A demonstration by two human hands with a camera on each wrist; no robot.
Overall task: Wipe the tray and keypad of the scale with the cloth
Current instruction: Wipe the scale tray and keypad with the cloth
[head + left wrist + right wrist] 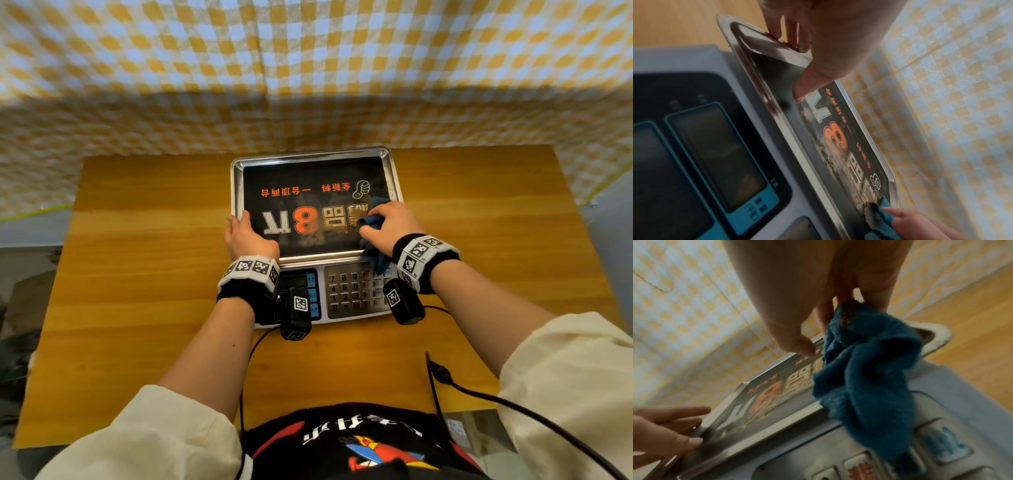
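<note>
The scale's steel tray (315, 156) carries a black printed film smeared with brown grime in its near half. My left hand (246, 236) holds the tray's left rim, thumb inside and fingers outside (818, 40). My right hand (390, 226) grips a crumpled blue cloth (375, 212) on the tray's near right part. The cloth (869, 378) has a dirty patch and its loose end hangs over the front rim onto the keypad (352, 291). In the right wrist view the left hand (663, 426) lies along the tray rim (797, 415).
The scale sits at the back middle of a wooden table (137, 274). Its display panel (719, 154) is left of the keypad. A yellow checked fabric (308, 68) hangs behind the table. Black cables (513, 404) trail over the near edge.
</note>
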